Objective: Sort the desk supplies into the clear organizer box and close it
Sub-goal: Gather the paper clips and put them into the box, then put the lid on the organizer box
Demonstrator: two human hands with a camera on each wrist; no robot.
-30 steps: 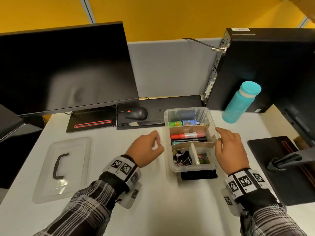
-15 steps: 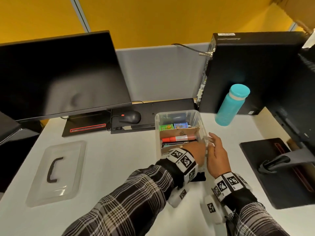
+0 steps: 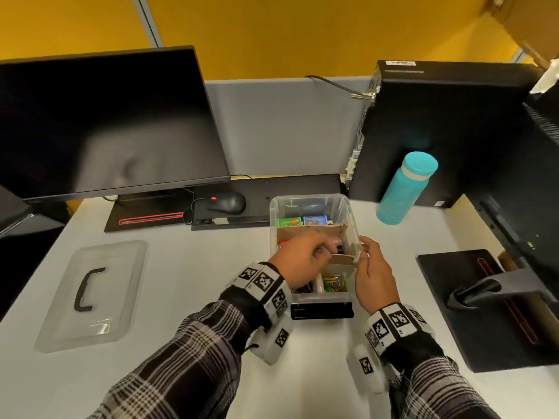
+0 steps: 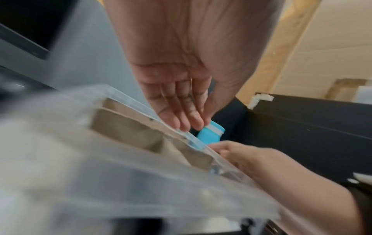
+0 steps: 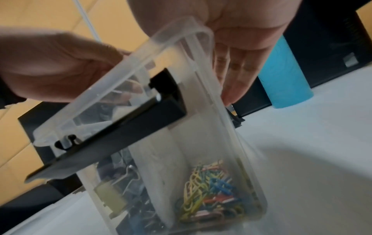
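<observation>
Since half a second ago, my left hand has pushed deeper over the clear organizer box, its curled fingers now at the brown cardboard divider; what they grip I cannot tell. On my head view, the right hand stays against the box's right wall, fingers relaxed and straight. The flat transparent lid with its black handle lies on the pale worktop, well left of the box. From my left wrist view, blurred cardboard cells show through hazy plastic. On my right wrist view, tangled coloured paper clips and metal binder clips fill the box's near compartments.
</observation>
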